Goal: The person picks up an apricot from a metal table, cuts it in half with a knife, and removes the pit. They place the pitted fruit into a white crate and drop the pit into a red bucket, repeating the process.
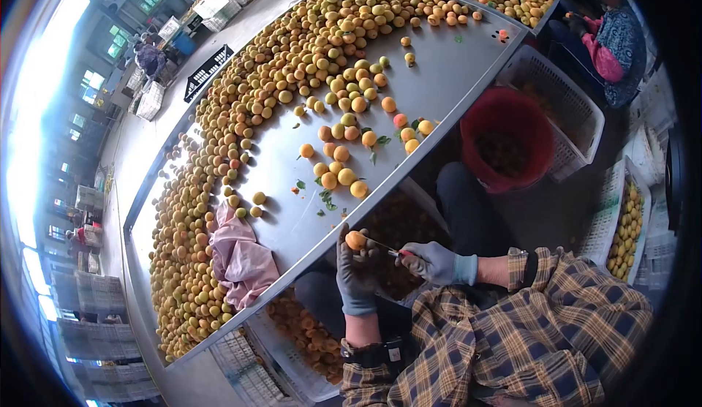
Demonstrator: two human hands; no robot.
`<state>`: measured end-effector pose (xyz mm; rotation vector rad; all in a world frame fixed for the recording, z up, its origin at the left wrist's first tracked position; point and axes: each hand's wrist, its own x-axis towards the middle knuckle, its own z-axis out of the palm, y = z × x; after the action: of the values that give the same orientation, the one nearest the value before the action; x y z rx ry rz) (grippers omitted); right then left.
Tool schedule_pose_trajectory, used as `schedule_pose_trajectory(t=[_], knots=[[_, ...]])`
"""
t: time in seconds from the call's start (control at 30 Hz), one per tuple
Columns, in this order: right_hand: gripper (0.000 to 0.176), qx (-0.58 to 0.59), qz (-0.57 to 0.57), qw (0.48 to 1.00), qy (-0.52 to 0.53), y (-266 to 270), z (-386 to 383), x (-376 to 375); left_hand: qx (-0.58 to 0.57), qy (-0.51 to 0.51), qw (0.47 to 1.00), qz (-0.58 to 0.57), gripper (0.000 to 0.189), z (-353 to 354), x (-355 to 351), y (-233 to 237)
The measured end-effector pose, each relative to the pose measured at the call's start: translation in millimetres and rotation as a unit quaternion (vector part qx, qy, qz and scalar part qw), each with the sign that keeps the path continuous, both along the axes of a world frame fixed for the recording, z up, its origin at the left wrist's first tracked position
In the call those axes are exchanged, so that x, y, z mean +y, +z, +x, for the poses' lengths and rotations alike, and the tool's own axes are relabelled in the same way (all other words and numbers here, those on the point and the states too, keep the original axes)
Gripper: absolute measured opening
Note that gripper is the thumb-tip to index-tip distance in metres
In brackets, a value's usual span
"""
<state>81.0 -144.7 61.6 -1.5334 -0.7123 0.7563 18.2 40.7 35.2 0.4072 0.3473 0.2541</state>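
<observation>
Left hand (356,281), gloved, holds an apricot (355,240) at its raised fingertips, near the edge of the metal table (468,63). Gloved too, the right hand (433,263) grips a red-handled knife (404,253), its blade reaching toward the fruit; contact is too small to tell. Cutting seems the step in hand; a stroke would call for a steady hold, fingertips clear. Beyond lie a pink cloth (240,257) and heaped apricots (300,56).
</observation>
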Motion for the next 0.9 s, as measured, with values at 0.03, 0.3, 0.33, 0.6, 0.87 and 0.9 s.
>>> schedule_pose_trajectory(t=[0.03, 0.3, 0.33, 0.6, 0.87, 0.9], knots=[[0.035, -0.033, 0.005, 0.999, -0.009, -3.9, -0.8, 0.0, 0.001, -0.009, 0.996, -0.086, 0.034, -1.0, -5.6, -11.3], [0.036, -0.070, -0.112, 0.991, 0.000, -0.6, -5.2, -13.1, 0.034, -0.022, 0.994, -0.103, 0.032, -8.1, -42.0, -24.4], [0.036, -0.070, -0.110, 0.991, -0.003, -1.1, -6.4, -13.8, 0.041, -0.029, 0.990, -0.134, 0.032, -9.8, -41.8, -23.1], [0.038, 0.032, -0.010, 0.999, -0.020, -9.9, -12.7, -12.2, 0.028, -0.082, 0.982, -0.169, 0.034, -24.2, -49.6, -26.9], [0.035, 0.035, -0.059, 0.998, 0.003, -8.6, -11.2, -5.5, 0.006, -0.012, 0.999, 0.053, 0.036, -25.8, -63.9, -0.8], [0.033, -0.031, -0.062, 0.997, -0.022, -13.2, -13.3, -4.2, 0.010, -0.037, 0.999, 0.011, 0.033, -27.1, -64.9, 1.6]])
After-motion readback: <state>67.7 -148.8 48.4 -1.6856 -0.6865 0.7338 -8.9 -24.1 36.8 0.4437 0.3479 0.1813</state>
